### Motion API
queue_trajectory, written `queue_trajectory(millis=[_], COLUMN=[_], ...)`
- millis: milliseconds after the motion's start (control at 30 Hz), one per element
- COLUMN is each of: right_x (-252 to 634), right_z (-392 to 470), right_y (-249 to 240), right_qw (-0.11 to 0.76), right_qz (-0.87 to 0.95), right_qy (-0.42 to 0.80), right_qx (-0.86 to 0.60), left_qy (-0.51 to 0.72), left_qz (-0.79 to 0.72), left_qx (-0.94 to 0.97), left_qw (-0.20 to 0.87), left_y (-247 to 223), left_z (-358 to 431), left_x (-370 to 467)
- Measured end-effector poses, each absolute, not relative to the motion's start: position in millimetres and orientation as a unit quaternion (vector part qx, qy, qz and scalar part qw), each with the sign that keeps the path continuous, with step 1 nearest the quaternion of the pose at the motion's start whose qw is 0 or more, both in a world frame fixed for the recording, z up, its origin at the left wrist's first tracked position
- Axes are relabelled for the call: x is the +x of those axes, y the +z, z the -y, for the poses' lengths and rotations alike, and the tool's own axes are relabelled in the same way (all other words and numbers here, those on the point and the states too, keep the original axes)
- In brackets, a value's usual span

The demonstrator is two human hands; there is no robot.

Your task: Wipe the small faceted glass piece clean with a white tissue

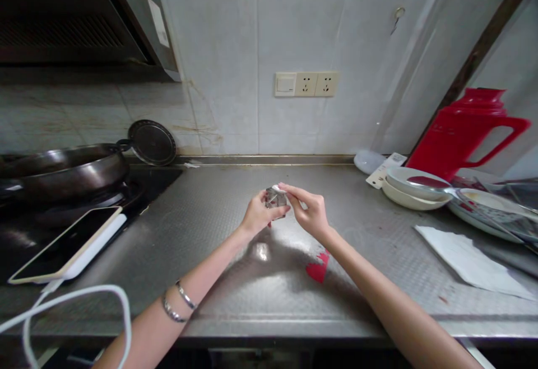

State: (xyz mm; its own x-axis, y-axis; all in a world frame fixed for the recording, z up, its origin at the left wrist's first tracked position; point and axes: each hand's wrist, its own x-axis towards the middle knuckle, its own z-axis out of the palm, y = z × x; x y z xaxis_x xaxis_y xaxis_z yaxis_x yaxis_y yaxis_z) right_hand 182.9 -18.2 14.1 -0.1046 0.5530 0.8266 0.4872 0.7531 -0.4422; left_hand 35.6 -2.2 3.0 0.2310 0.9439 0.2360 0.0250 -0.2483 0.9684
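Observation:
My left hand [258,212] is wrapped round a small clear, glass-like container [275,204], held up above the steel counter [210,206]. The fingers of my right hand [311,209] are pinched together at the container's top. A small white wad [277,188], perhaps tissue, shows at those fingertips; its exact kind is too small to tell. Below my right wrist, a jagged red scrap [318,268] lies on the counter. Another bit of red shows just under the container, partly hidden by my left hand.
Left, a metal pan [79,170] sits on the black stove, with a phone [67,246] and white cable [121,296] nearer me. At right are a red thermos [458,128], stacked bowls [414,195], a patterned plate [483,218] and a white paper sheet [471,262].

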Motion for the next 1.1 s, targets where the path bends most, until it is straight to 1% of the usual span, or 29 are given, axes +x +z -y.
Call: queue_trajectory(millis=[167, 300, 367, 433, 500, 567, 700, 767, 833, 933, 1033, 1100], right_x=[179.0, 182.3, 186.5, 190.5, 192.6, 191.8, 184.6, 181.2, 178.9, 177.4, 177.4, 178.4], right_z=[26.0, 28.3, 23.4, 15.0, 6.0, 0.0, 2.4, 7.4, 11.6, 14.3, 14.1, 13.4], right_y=[12.6, 17.7, 19.9, 20.6, 19.7, 18.0, 16.5, 17.5, 18.9, 19.8, 19.6, 19.5], right_qw=[0.562, 0.567, 0.602, 0.655, 0.683, 0.669, 0.583, 0.545, 0.524, 0.522, 0.523, 0.522], right_qz=[0.769, 0.753, 0.699, 0.619, 0.566, 0.554, 0.554, 0.563, 0.583, 0.606, 0.599, 0.581], right_qy=[0.026, 0.081, 0.115, 0.141, 0.181, 0.266, 0.478, 0.530, 0.543, 0.527, 0.520, 0.520], right_qx=[-0.303, -0.323, -0.369, -0.409, -0.425, -0.419, -0.352, -0.324, -0.303, -0.286, -0.314, -0.346], left_qy=[0.498, 0.511, 0.504, 0.489, 0.481, 0.481, 0.481, 0.487, 0.497, 0.497, 0.477, 0.458], left_qz=[-0.364, -0.363, -0.357, -0.351, -0.340, -0.325, -0.298, -0.278, -0.260, -0.251, -0.260, -0.282], left_qx=[0.597, 0.598, 0.613, 0.630, 0.642, 0.651, 0.680, 0.688, 0.684, 0.683, 0.699, 0.725], left_qw=[0.513, 0.499, 0.493, 0.491, 0.491, 0.490, 0.466, 0.461, 0.466, 0.472, 0.466, 0.431], left_y=[7.0, 2.9, -0.4, -3.4, -5.5, -6.7, -7.0, -6.4, -5.8, -5.3, -5.5, -5.9], left_z=[1.0, -5.6, -7.5, -6.9, -4.8, -2.9, -3.8, -5.3, -6.3, -7.2, -9.1, -10.9], left_x=[32.2, 28.4, 28.0, 28.9, 30.5, 31.6, 30.9, 30.2, 30.1, 30.4, 28.4, 24.5])
